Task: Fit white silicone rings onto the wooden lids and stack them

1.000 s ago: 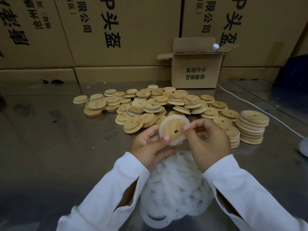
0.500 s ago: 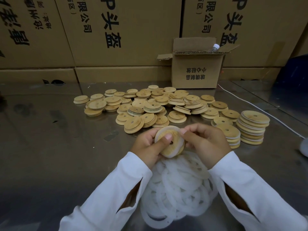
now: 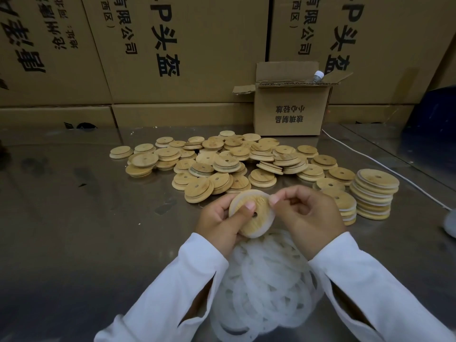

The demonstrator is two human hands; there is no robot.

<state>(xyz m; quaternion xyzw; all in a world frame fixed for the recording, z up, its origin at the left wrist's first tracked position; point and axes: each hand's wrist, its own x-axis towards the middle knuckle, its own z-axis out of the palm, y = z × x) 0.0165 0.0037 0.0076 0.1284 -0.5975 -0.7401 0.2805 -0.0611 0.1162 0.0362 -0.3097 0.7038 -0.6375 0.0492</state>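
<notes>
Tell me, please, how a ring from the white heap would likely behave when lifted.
Probably floppy: the rings in the heap lie bent and draped over each other. Likely light, since they look thin and translucent. They also seem tangled together, so lifting one may drag its neighbours along.

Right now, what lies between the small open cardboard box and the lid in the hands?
In the head view, a loose heap of wooden lids covers the metal table there.
</notes>
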